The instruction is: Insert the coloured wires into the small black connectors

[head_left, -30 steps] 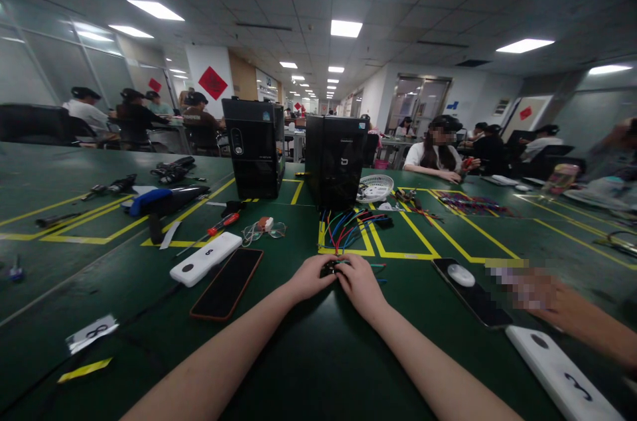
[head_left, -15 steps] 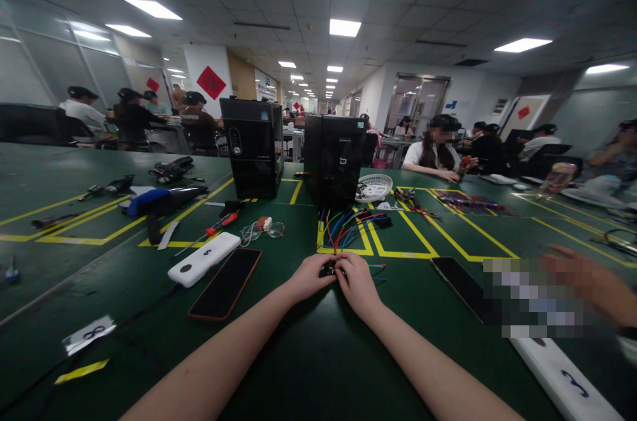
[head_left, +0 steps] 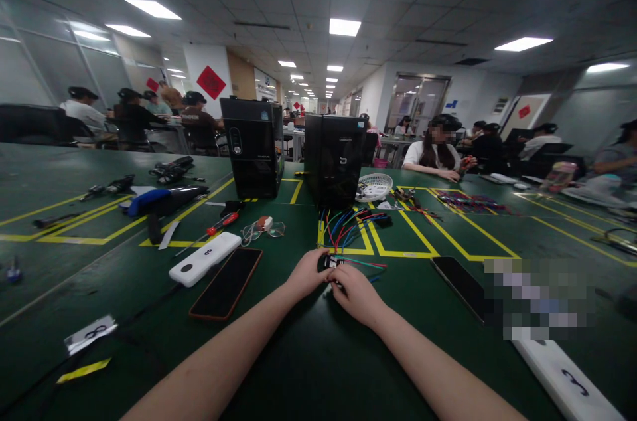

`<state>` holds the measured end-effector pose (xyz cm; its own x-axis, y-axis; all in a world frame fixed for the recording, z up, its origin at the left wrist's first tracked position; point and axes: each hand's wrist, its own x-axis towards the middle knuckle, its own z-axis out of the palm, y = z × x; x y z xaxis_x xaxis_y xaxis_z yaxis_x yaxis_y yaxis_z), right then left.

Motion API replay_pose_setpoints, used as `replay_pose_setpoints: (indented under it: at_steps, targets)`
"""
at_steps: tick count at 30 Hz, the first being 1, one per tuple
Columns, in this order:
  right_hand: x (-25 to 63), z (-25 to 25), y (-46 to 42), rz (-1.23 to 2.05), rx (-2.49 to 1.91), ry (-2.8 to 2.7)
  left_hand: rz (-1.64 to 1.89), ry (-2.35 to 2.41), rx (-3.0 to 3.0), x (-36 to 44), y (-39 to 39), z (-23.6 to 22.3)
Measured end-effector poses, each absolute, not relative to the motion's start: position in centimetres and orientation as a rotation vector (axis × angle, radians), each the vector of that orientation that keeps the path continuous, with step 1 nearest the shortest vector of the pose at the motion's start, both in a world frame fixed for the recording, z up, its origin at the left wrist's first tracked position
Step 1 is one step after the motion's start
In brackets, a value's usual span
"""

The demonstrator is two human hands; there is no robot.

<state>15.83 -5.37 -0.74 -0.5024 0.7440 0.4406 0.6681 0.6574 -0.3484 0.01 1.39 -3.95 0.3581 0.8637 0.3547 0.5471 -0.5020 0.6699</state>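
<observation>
Just in front of me on the green table, my left hand point(head_left: 307, 272) pinches a small black part with white markings point(head_left: 332, 261) from its left side. The fingers of my right hand point(head_left: 355, 293) close on the same part from the right and below. My fingers cover much of it, so its exact kind cannot be made out. A fan of red, blue and green wires point(head_left: 343, 225) lies right beyond my hands. A few red and green strands point(head_left: 365, 264) stick out to the right beside the part.
Two black computer cases point(head_left: 332, 162) stand behind the wires. To my left lie a phone point(head_left: 226, 285), a white power strip point(head_left: 205, 259), a red screwdriver point(head_left: 221, 224) and glasses point(head_left: 275, 229). Another phone point(head_left: 458, 287) and power strip point(head_left: 565, 374) lie right. A person point(head_left: 432, 152) sits across.
My right hand has shifted slightly down, its fingers now lower on the part, and more of the part shows. A co-worker's hand at the far right has left the view.
</observation>
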Motion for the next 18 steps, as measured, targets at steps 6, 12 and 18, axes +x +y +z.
replay_pose_setpoints:
  at_steps: [6, 12, 18]
  targets:
    - [16.5, -1.0, -4.7, 0.094, -1.161, -2.089, 0.969, 1.078, 2.198, 0.0, 0.7, -3.0]
    - [16.6, -1.4, -4.1, -0.056, -1.279, -1.984, 0.95, 0.918, 2.234, 0.2, -0.4, -1.8]
    - [16.4, -1.5, -3.7, -0.046, -1.354, -1.959, 0.953, 0.887, 2.258, 0.3, -0.7, -1.6]
